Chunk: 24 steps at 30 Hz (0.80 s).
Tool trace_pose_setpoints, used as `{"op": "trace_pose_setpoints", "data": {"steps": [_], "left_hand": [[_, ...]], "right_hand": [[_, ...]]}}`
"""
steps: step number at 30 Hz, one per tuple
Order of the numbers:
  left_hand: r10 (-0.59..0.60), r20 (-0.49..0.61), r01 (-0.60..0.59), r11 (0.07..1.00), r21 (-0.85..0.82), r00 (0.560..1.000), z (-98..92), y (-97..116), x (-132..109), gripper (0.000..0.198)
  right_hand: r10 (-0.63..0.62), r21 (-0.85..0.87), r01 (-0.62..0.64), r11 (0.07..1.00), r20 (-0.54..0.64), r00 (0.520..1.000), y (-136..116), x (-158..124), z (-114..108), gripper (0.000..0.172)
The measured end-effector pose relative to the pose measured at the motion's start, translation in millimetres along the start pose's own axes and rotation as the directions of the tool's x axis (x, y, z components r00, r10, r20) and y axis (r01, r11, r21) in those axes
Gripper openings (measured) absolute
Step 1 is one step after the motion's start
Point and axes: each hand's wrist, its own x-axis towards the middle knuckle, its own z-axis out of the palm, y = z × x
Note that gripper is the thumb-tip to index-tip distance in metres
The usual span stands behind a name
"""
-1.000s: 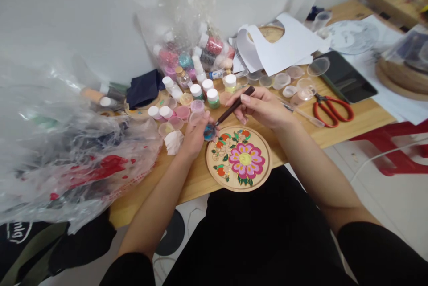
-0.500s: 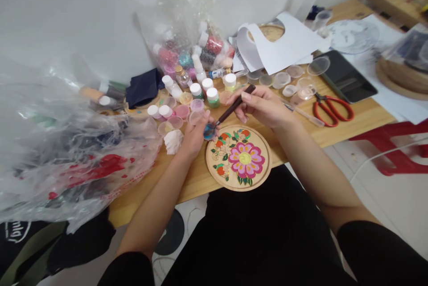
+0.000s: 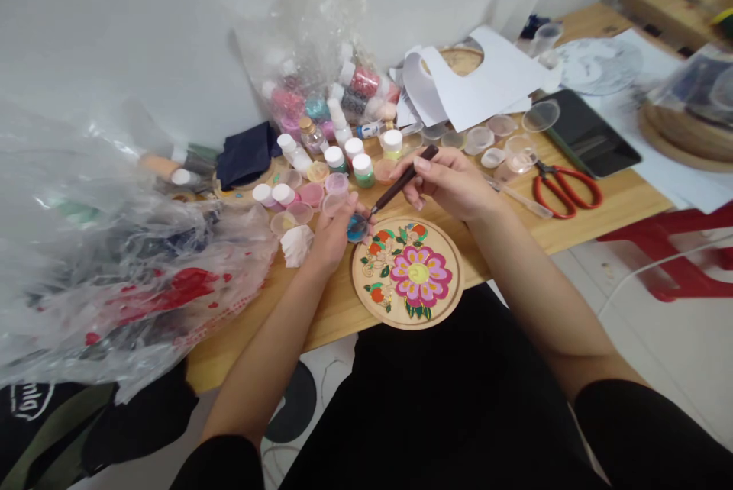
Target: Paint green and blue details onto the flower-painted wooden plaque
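My left hand [image 3: 337, 234] is closed around a small clear cup of blue paint [image 3: 357, 227], tilted beside the board's upper left rim. In my right hand [image 3: 443, 178] is a tool with a dark wooden handle [image 3: 404, 183], pinched between thumb and fingers. Its thin metal tip reaches the cup; whether it touches the paint I cannot tell. Below lies a round wooden board [image 3: 366, 303] with a pink flower [image 3: 421, 276], orange fruits and green leaves outlined in gold. A crumpled white tissue [image 3: 296, 246] is left of my left hand.
Small paint bottles [image 3: 363, 169] and open cups [image 3: 312, 195] crowd behind my hands. Red-handled pliers [image 3: 566, 192], a black phone [image 3: 589, 131] and cut white paper [image 3: 486, 85] lie to the right. A big plastic bag [image 3: 188, 284] covers the left side.
The view has shifted very slightly. Both hands stay at the cup, with the tool's tip in nearly the same place.
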Motion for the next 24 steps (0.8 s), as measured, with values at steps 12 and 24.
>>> {"op": "trace_pose_setpoints", "data": {"steps": [12,24], "left_hand": [[-0.005,-0.001,0.005,1.0,-0.009,1.0,1.0,1.3,1.1,0.062],[0.03,-0.004,-0.031,0.999,-0.024,1.0,1.6,-0.3,1.3,0.055]], "right_hand": [[-0.003,0.003,0.003,1.0,0.015,1.0,-1.1,-0.7,-1.6,0.042],[0.086,-0.104,-0.076,0.992,0.096,0.992,-0.2,-1.3,-3.4,0.044]]}}
